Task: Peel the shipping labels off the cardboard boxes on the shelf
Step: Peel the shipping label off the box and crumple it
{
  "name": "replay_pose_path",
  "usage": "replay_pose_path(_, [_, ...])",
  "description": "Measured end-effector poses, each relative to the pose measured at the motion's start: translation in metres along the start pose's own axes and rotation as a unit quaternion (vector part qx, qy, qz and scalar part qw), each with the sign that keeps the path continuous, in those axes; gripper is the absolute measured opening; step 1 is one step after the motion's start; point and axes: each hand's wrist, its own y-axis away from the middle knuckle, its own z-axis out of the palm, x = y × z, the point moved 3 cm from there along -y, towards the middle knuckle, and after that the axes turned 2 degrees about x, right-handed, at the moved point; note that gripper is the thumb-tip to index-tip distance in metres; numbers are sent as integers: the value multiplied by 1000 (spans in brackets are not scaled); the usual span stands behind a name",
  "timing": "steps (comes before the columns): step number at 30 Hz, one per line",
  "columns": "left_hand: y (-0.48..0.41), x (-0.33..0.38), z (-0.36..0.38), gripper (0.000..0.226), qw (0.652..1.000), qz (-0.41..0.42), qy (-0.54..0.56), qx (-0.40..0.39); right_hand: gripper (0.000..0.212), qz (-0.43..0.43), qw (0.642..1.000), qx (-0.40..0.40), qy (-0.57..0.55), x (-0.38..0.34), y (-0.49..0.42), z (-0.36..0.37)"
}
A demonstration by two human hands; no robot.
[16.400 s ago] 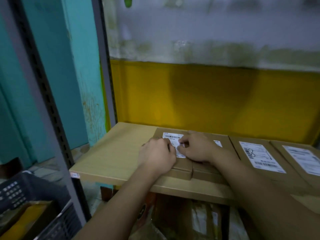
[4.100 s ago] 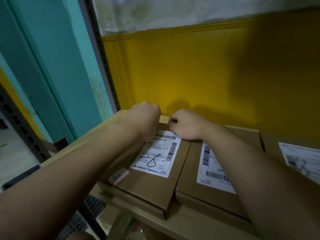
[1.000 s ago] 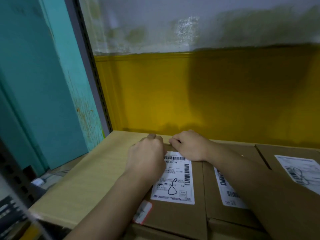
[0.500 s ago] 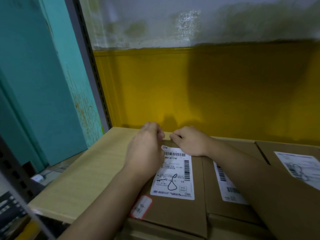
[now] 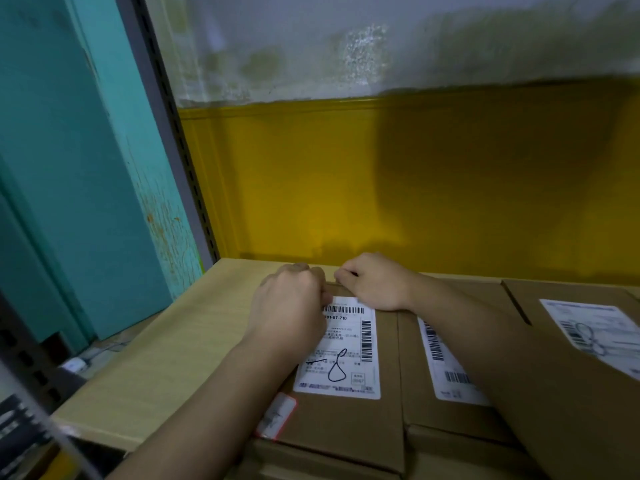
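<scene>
Both curled at the far edge of the shipping label on the leftmost box, left grip and right grip hid any pinch; I couldn't tell. Yanked, it might tear.

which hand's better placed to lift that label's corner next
Left, I'd say: the left hand is curled at the label corner; the right hand rests at the far edge of the box.

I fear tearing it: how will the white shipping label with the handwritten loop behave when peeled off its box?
Probably floppy: the white shipping label is a thin sheet flat on the brown cardboard box. Likely fragile, since its visible edges look stuck down. Probably almost weightless, being thin.
</scene>
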Motion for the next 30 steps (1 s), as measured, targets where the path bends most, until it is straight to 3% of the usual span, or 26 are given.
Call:
replay_pose_path(14, [0,-1,0,11,997,40,63,20,44,-8,999,19,24,-7,3,-2])
replay_pose_path(18, [3,-2,-9,16,984,32,130,120,46,1,1000,4,11,-3,0,-2])
replay_pose_path(20, [4,-1,-5,6,990,37,111,83,44,0,1000,-5,2,-2,-1,-3])
replay_pose_path(24, [1,-2,6,43,999,16,19,-44,38,-11,1000,-9,-15,-3,-1,-5])
replay_pose_path(30, [2,4,3,25,999,37,6,-27,43,-5,1000,-15,-25,-3,1,-4])
